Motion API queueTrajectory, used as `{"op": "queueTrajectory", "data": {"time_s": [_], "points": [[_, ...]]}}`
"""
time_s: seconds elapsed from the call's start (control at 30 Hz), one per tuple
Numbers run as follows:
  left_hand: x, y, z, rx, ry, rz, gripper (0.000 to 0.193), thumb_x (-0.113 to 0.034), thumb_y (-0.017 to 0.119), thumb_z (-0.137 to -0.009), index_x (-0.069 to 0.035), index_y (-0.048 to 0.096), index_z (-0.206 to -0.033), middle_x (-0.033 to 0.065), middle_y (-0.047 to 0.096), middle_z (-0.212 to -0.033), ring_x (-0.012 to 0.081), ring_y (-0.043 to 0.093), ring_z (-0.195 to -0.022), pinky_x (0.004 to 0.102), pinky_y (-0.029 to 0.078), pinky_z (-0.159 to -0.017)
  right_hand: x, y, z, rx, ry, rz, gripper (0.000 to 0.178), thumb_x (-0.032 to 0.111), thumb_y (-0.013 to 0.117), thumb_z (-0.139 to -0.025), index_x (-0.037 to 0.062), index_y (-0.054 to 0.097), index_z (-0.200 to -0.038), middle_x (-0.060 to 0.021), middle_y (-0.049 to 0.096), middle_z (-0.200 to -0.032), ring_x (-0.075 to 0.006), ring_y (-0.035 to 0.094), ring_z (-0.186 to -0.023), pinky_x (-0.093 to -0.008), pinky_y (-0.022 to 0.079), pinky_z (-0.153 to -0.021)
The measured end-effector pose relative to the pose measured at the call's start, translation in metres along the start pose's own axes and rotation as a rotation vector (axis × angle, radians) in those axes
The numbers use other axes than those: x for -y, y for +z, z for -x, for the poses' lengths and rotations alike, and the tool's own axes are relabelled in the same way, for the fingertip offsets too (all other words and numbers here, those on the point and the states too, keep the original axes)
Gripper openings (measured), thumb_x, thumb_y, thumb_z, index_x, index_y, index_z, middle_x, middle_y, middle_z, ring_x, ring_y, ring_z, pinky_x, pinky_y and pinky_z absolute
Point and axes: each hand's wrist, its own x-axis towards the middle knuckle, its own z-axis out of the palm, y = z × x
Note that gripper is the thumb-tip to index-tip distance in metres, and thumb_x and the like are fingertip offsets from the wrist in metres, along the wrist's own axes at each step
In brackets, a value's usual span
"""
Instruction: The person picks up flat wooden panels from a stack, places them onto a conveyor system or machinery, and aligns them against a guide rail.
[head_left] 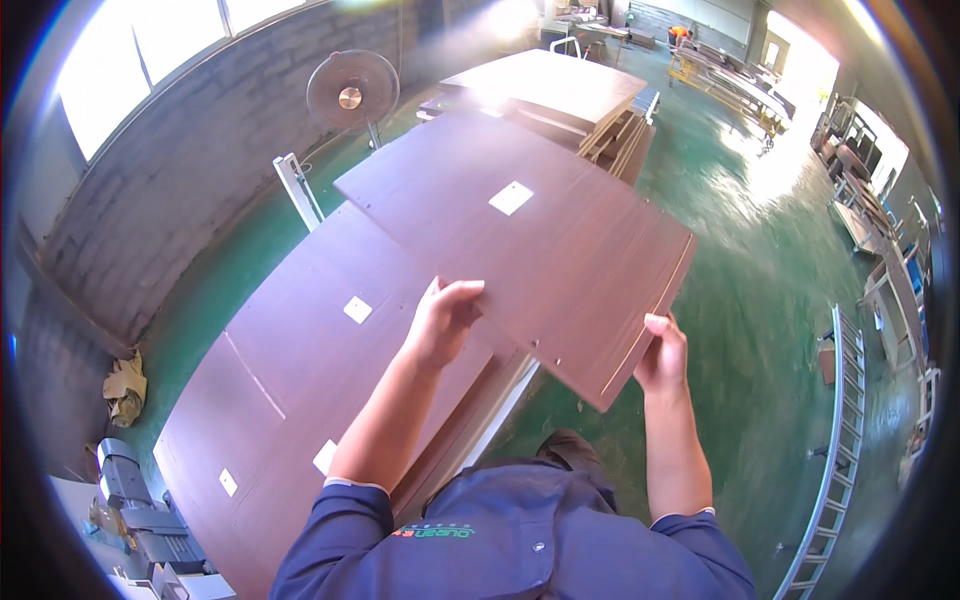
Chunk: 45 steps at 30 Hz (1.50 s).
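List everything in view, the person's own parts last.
Held panel: one, brown, between hands
Lower panels: several, brown, beneath
Labels: at least four, white, on panels
Rear stack: one, pale-topped, behind
Fan: one, dark, upper left
Sack: one, tan, left
Machine: one, grey, lower left
Cart: one, yellow, upper right
Co-worker: one, orange top, far back
Right-side clutter: uncountable, mixed, along wall
Ladder: one, grey, right
Floor: one, green, around
Shirt: one, blue, bottom
Left hand: one, held panel's near edge
Right hand: one, its right edge

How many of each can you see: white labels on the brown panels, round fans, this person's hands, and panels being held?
White labels: 4, one partly hidden
Round fan: 1
Hands: 2
Held brown panel: 1
Total: 8
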Motion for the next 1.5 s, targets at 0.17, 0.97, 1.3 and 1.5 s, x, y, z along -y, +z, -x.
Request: {"op": "queueTrajectory", "data": {"time_s": [0.17, 0.97, 1.3, 1.5], "points": [[-0.003, 0.01, -0.159, 0.098, -0.061, 0.091, 0.013, -0.009, 0.061, -0.088, 0.001, 0.065, -0.095, 0.0086, 0.069, -0.091, 0.0188, 0.065, -0.083, 0.0315, 0.051, -0.077, 0.051, -0.035, -0.151, 0.058, -0.012, 0.064, 0.05, 0.008, 0.055, -0.084, -0.0021, 0.048, -0.133, -0.013, 0.058, -0.126, -0.026, 0.056, -0.117, -0.0399, 0.044, -0.101], [0.023, 0.041, -0.539, -0.717, 0.132, -0.834, 0.039, -0.029, 0.064, -0.094, 0.003, 0.049, -0.112, 0.0117, 0.059, -0.089, 0.0212, 0.059, -0.062, 0.0347, 0.051, -0.055, 0.116, -0.171, -0.566, -0.138, 0.06, 0.697, 0.029, 0.028, 0.072, -0.089, 0.0048, 0.057, -0.097, -0.0046, 0.063, -0.079, -0.0134, 0.057, -0.055, -0.0273, 0.048, -0.048], [0.046, 0.071, -0.516, -0.639, 0.2, -1.007, 0.08, -0.026, 0.07, -0.088, 0.007, 0.022, -0.143, 0.0299, 0.056, -0.123, 0.0361, 0.058, -0.115, 0.0389, 0.044, -0.1, 0.183, -0.184, -0.641, -0.294, -0.442, 1.567, 0.057, 0.037, 0.073, -0.083, -0.0018, 0.053, -0.119, -0.02, 0.056, -0.119, -0.0323, 0.052, -0.115, -0.0396, 0.041, -0.099], [0.051, 0.068, -0.519, -0.723, 0.225, -0.858, 0.077, -0.016, 0.067, -0.088, 0.007, 0.022, -0.146, 0.0246, 0.055, -0.122, 0.025, 0.06, -0.104, 0.0341, 0.05, -0.084, 0.173, -0.203, -0.678, -0.229, -0.301, 1.441, 0.059, 0.029, 0.077, -0.08, -0.0054, 0.055, -0.123, -0.021, 0.057, -0.124, -0.0307, 0.056, -0.115, -0.0367, 0.043, -0.1]]}}
